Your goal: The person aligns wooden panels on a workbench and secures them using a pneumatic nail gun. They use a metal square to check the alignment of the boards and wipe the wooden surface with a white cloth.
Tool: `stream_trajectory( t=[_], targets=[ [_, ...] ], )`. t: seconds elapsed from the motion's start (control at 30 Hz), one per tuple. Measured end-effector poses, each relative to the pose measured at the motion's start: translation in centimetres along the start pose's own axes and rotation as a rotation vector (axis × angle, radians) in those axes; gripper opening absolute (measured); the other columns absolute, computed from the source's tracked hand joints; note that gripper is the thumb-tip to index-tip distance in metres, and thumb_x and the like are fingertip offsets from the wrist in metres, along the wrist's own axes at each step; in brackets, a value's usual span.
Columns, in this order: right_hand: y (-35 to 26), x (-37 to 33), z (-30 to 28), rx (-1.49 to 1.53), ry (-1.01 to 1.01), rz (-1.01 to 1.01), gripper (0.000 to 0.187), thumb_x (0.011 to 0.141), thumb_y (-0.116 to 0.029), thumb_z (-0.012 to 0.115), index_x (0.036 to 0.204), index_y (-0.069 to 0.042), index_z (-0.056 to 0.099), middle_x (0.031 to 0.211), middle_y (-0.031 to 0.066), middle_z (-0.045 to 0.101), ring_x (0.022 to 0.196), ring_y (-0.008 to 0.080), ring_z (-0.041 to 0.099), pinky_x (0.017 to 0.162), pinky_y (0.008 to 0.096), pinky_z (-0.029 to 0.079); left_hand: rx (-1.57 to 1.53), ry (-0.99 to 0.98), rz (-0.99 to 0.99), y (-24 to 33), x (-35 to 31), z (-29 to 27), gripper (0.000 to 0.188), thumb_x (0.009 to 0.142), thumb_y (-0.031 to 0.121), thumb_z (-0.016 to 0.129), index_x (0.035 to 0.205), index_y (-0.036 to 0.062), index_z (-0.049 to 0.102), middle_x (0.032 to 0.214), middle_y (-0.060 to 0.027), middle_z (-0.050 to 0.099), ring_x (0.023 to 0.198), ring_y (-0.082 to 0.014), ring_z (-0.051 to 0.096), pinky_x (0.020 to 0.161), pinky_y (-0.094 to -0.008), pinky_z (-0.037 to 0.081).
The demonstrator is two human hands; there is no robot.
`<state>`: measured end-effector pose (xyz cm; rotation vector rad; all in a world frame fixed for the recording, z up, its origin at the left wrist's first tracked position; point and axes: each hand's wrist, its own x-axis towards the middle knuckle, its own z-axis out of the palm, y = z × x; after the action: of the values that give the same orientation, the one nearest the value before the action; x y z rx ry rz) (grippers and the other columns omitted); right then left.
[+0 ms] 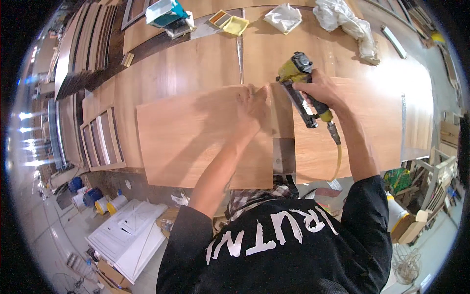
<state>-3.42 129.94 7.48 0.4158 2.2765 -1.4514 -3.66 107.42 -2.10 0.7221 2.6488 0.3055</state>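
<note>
My right hand (325,90) is wrapped round the handle of a yellow and black air nail gun (296,71), held over the worktable. An air hose (339,159) runs down from the nail gun's coupling. My left hand (252,105) rests with its fingers spread at the far right corner of a wood-grain panel (196,142). To the right, past a narrow gap, lies another wood-grain panel (352,132). The nail gun hangs over that gap and the second panel's left edge, apart from my left hand. My left fingertips are slightly blurred.
On the wood-topped table (196,63) stand a teal and white box (164,12), a yellow tray (236,25), a white tray (283,18) and crumpled plastic (342,19). Stacked boards (85,46) are at the left, with a slatted frame (104,139) closer. White panels (127,240) lie lower left.
</note>
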Motion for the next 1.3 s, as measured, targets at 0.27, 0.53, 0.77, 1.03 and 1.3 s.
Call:
stream_trajectory(
  t=[0.27,0.53,0.77,1.03,1.3],
  targets=[
    [2.3,3.7,2.0,-0.123,-0.029,0.079,0.046,0.073,-0.034,0.067,0.093,0.006,0.058,0.068,0.0078,0.061,0.058,0.0148,0.058,0.051,0.0294,0.047,0.123,-0.019,-0.026,0.9,0.0,1.5,0.073,0.080,0.041,0.063,0.143,0.0201,0.034,0.147,-0.0241,0.027,0.134,-0.0414,0.028,0.103,-0.0539,0.029],
    [1.0,4.8,2.2,-0.139,0.005,0.094,0.028,0.077,-0.024,0.068,0.078,0.003,0.059,0.060,0.0049,0.056,0.048,0.0121,0.054,0.044,0.0262,0.044,0.121,0.029,-0.071,0.6,0.9,-0.3,0.074,0.079,0.044,0.064,0.143,0.0204,0.034,0.149,-0.0211,0.026,0.136,-0.0369,0.026,0.105,-0.0573,0.024],
    [1.8,3.6,2.0,-0.152,0.032,-0.089,0.048,0.075,-0.027,0.071,0.113,-0.001,0.059,0.083,0.0087,0.064,0.068,0.0153,0.060,0.064,0.0318,0.050,0.159,0.064,0.011,1.3,-0.1,1.4,0.063,0.081,0.027,0.054,0.140,0.0122,0.038,0.141,-0.0203,0.037,0.130,-0.0374,0.032,0.098,-0.0550,0.033],
    [2.5,1.6,2.7,-0.146,0.056,0.022,0.030,0.072,-0.026,0.066,0.077,0.004,0.059,0.058,0.0086,0.058,0.048,0.0170,0.057,0.046,0.0327,0.047,0.097,-0.002,-0.043,2.9,-1.4,1.0,0.064,0.080,0.026,0.059,0.141,0.0208,0.039,0.143,-0.0208,0.034,0.131,-0.0335,0.032,0.097,-0.0492,0.035],
    [1.9,2.9,2.5,-0.194,0.069,-0.003,0.037,0.076,-0.034,0.067,0.090,0.000,0.062,0.072,0.0080,0.061,0.068,0.0202,0.059,0.064,0.0361,0.048,0.010,-0.055,-0.057,-0.3,1.1,0.7,0.047,0.077,0.022,0.064,0.118,0.0010,0.054,0.116,-0.0218,0.054,0.104,-0.0357,0.053,0.086,-0.0473,0.045]
  ],
)
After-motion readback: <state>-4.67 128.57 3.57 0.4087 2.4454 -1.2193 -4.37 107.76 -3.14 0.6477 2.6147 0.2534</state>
